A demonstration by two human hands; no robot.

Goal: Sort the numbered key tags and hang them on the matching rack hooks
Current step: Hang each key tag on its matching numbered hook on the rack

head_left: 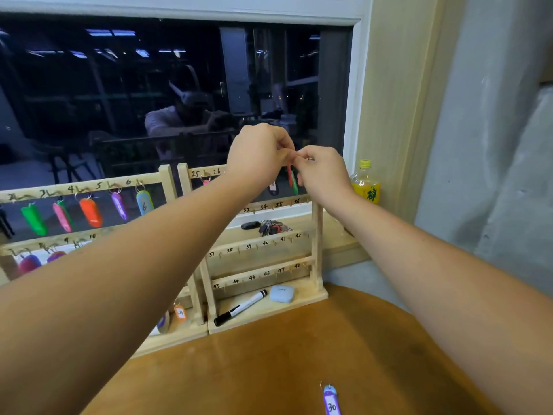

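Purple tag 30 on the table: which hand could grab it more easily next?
Likely the right hand. The purple tag lies on the table nearer the right forearm. Both it and the left hand pinch a red tag at the rack.

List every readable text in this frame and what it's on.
"25", "26": right rack, top rail.
"33", "34", "35", "36": its second rail.
"37" to "42": third rail.
"43" to "47": bottom rail; last number unclear.
"4", "5", "6": left rack, top rail; others smeared.
"6": blue tag.
"30": purple tag on the table.
Unreadable: orange tag, bottle label, red tag pinched by left hand and right hand.
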